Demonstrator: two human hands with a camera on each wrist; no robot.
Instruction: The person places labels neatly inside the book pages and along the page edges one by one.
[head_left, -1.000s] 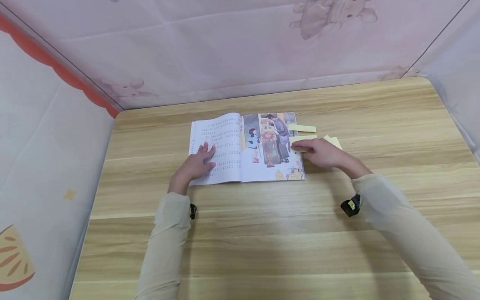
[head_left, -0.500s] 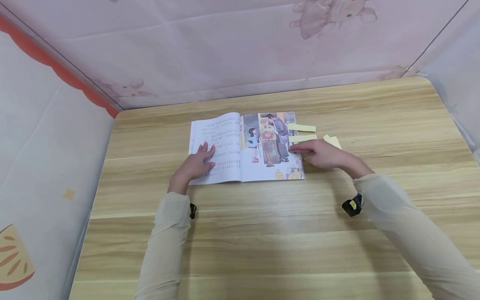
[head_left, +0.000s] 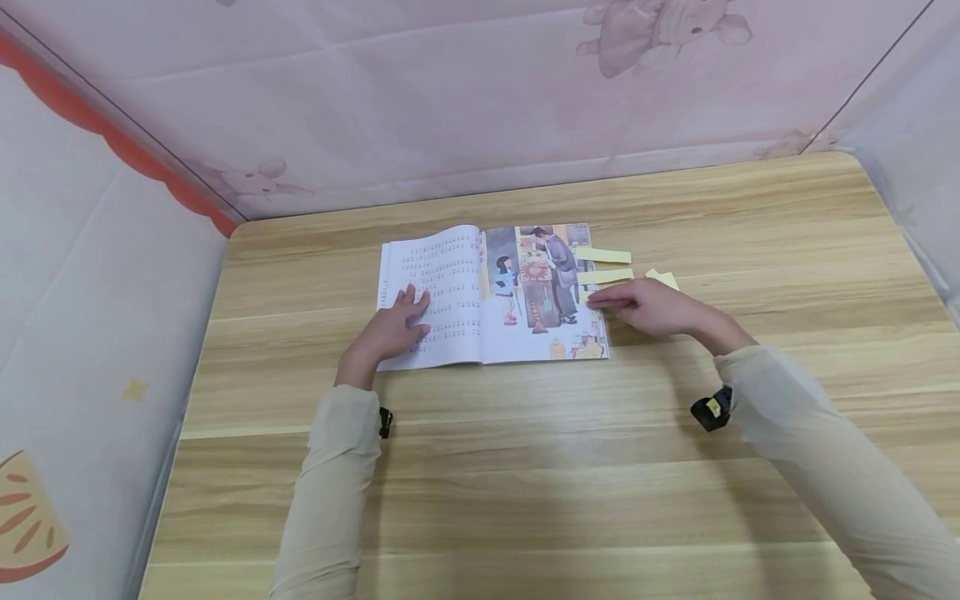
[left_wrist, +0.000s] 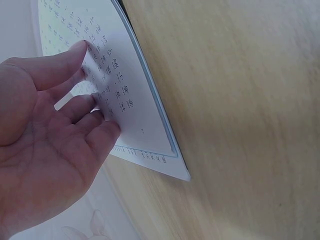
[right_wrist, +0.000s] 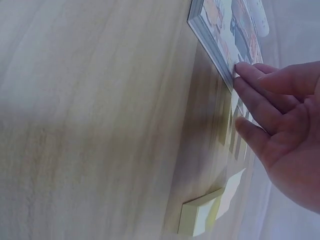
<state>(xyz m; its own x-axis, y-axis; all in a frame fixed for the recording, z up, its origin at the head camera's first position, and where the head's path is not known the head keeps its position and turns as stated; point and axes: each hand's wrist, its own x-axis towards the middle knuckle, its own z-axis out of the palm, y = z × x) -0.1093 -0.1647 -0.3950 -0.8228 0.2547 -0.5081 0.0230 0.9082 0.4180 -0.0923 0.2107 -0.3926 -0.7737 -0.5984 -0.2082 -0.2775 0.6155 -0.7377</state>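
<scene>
An open picture book (head_left: 517, 337) lies on the wooden table, with text on its left page and a coloured drawing on its right page. My left hand (head_left: 392, 327) rests on the text page, its fingers spread; in the left wrist view the fingertips (left_wrist: 111, 131) touch the paper. Two pale yellow sticky strips (head_left: 606, 256) jut out past the right page's edge. Just below them my right hand (head_left: 654, 308) touches that edge with extended fingers. A bit of yellow paper (head_left: 583, 293) shows by its fingertips, and the rest of it is hidden under the hand.
A small pad of yellow sticky notes (right_wrist: 200, 212) lies on the table right of the book, partly behind my right hand in the head view. Printed fabric walls (head_left: 450, 100) enclose the table's back and sides.
My right hand has slid a little left and then back right along the page edge, uncovering some yellow paper by its fingertips. The left hand and the book stay put.
</scene>
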